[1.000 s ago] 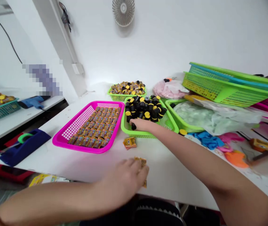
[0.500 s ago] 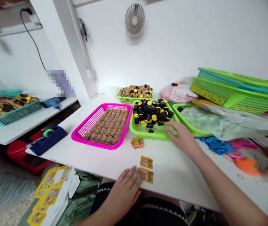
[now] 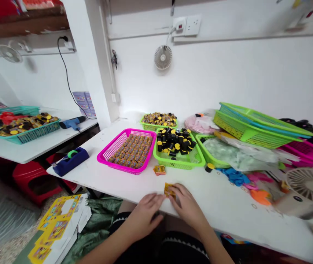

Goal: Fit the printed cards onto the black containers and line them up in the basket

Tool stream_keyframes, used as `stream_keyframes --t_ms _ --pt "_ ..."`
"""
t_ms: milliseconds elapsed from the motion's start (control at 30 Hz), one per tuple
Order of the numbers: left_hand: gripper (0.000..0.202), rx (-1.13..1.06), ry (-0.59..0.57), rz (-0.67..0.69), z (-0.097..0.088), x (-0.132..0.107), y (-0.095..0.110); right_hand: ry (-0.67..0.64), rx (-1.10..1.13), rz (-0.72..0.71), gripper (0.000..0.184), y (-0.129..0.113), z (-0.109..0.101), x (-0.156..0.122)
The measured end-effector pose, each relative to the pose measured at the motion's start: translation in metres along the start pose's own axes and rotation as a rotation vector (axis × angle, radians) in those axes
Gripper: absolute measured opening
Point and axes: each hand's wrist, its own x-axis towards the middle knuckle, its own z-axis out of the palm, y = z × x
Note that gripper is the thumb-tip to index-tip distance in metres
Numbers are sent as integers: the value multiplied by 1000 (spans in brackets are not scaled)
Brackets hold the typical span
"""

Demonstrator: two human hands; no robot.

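We see our left hand (image 3: 145, 214) and right hand (image 3: 186, 205) together, grips clamped on a small yellow card packet (image 3: 169, 190) at the edge of the white desk (image 3: 222, 194).

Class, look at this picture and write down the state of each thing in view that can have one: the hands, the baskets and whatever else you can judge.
Left hand, against the packet's left side.
Right hand, against the packet's right side.
Yellow card packet, at the table edge between both hands.
Pink basket, filled with neat rows of small labelled containers.
Green basket, heaped with jumbled black-and-yellow pieces.
Tape dispenser, lying on the table, green roll fitted.
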Motion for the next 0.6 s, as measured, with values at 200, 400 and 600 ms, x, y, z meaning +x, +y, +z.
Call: stream_keyframes --t_ms 200,400,600 --pt "50 -149 538 -603 -70 -29 -94 53 0 111 49 11 7 4" --pt "52 -87 683 -880 -120 -26 -153 80 -18 143 60 21 18 7" --pt "43 -104 654 -898 -112 -22 -162 138 -102 115 66 40 36 6"
